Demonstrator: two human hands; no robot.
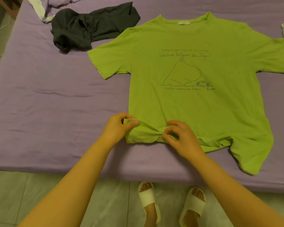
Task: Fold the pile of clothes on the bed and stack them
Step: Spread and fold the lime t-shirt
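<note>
I see the green T-shirt (192, 82) lying flat on the purple bed (47, 99), picture side up, with its neck far from me. Its bottom edge is bunched up near the bed's front edge. My left hand (120, 126) pinches the bottom left corner of the shirt between thumb and fingers. My right hand (180, 136) pinches the crumpled hem just beside it, fingers curled down on the cloth.

I think this step is getting the hem smooth before any fold. To do it well, I would pull the two pinched spots apart, sideways, until the edge goes straight, then lay it down flat. The right bottom corner hangs crooked toward the floor too, so it needs a tug as well.

Both my arms reach forward from below, bare, with wrists low over the bed edge.

A dark garment (92, 28) waits in a heap near the top left, well apart from the shirt.
</note>
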